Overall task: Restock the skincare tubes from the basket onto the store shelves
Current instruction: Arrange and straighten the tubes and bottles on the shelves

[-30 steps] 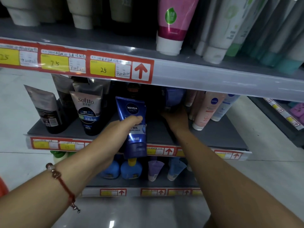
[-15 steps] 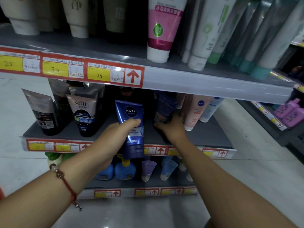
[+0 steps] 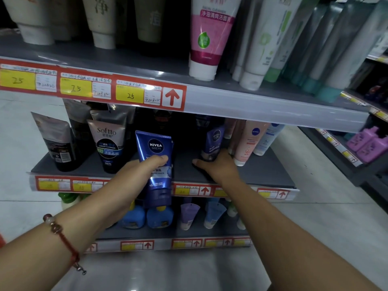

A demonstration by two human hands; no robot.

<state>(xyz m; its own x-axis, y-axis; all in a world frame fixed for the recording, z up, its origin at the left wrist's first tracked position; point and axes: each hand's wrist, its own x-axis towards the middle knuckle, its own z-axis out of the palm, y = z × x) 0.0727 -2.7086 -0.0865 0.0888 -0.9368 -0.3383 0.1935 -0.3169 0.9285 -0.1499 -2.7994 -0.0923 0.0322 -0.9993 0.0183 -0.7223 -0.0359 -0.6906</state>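
My left hand [image 3: 134, 175] grips a blue Nivea Men tube [image 3: 156, 164], cap down, in front of the middle shelf [image 3: 184, 173]. The tube's cap hangs below the shelf's front edge. My right hand [image 3: 218, 166] reaches onto the middle shelf and holds the base of a dark blue Nivea tube [image 3: 213, 141] standing there. A bare gap of grey shelf lies between the two tubes. The basket is out of view.
A Softto tube [image 3: 109, 143] and dark tubes stand at the shelf's left; pink and white Nivea tubes [image 3: 249, 141] at its right. The upper shelf [image 3: 252, 101] overhangs with tall tubes. Blue bottles [image 3: 147, 217] fill the lower shelf. Another rack [image 3: 357, 148] stands right.
My right hand has drawn the dark blue tube forward from deep under the upper shelf. My left hand keeps the blue tube in about the same spot. The view tilted up slightly.
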